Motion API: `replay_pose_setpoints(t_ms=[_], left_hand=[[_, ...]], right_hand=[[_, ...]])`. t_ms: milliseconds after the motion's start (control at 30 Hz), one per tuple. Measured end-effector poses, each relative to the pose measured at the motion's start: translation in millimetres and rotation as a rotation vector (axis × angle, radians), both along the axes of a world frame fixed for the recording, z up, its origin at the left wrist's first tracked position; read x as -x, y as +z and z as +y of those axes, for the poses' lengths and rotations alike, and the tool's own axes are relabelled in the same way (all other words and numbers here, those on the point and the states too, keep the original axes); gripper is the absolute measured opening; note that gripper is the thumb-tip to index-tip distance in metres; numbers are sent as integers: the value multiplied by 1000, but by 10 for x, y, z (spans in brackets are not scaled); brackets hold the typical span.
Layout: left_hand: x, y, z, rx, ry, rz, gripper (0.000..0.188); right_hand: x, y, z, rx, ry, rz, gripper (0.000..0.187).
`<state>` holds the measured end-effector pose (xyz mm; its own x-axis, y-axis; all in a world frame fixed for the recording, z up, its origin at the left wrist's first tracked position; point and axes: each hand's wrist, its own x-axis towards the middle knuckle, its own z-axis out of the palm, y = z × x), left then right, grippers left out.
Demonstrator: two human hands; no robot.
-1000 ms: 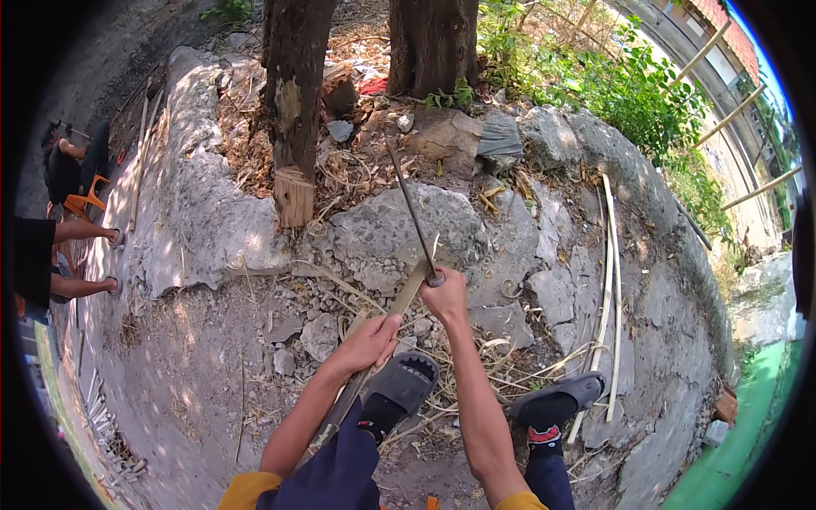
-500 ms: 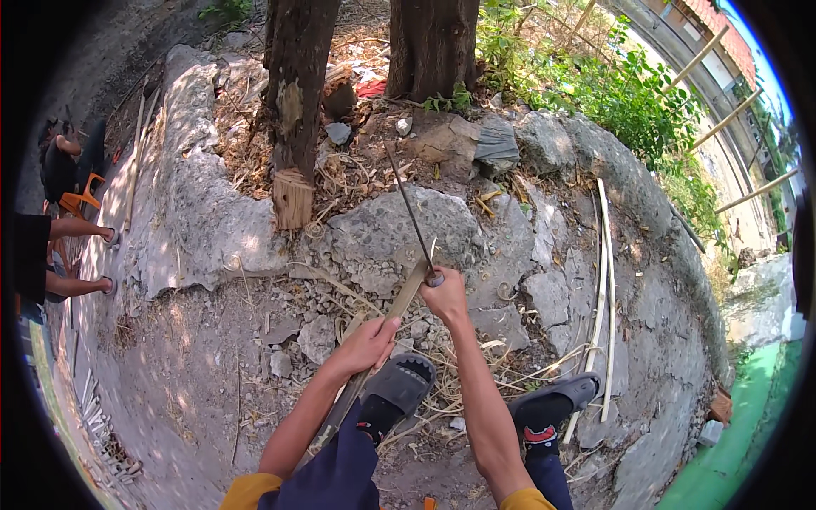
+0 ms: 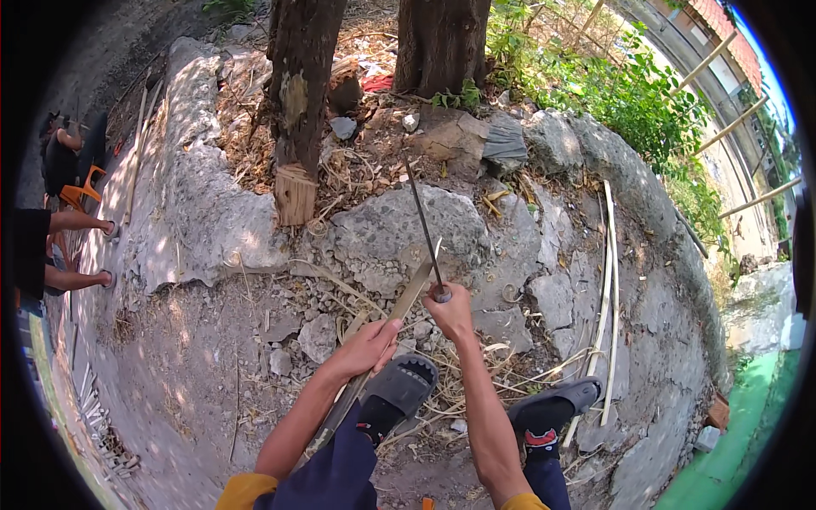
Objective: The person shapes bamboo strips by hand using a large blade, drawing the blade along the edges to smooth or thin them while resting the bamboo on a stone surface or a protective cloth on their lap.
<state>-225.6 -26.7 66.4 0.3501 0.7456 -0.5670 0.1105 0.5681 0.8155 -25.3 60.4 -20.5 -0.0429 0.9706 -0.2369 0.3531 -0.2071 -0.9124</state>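
Note:
My left hand (image 3: 367, 347) is closed round a long flat bamboo strip (image 3: 408, 297), which slants from beside my left leg up toward the middle. My right hand (image 3: 450, 311) grips the handle of a long thin knife (image 3: 422, 212), its narrow dark blade pointing up and away from me. The blade's lower part lies close to the strip's far end; whether they touch I cannot tell. Pale shavings (image 3: 489, 374) lie tangled on the ground between my sandalled feet, below the right hand.
A broken concrete edge (image 3: 408, 225) runs across in front, with two tree trunks (image 3: 442, 47) behind it. Long pale strips (image 3: 609, 297) lie at the right beside my right sandal (image 3: 557, 399). Other people (image 3: 81, 223) and an orange chair (image 3: 82, 191) are at the far left.
My right hand has moved slightly nearer and to the right, and the knife blade stands a little steeper. My left hand still holds the strip in about the same place.

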Motion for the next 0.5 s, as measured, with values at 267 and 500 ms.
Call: replay_pose_setpoints(t_ms=[267, 500], left_hand=[[52, -73, -70, 296, 199, -392, 42], [-50, 39, -17, 370, 237, -489, 41]], right_hand=[[74, 131, -12, -15, 25, -39, 21], [14, 125, 127, -57, 4, -126, 22]])
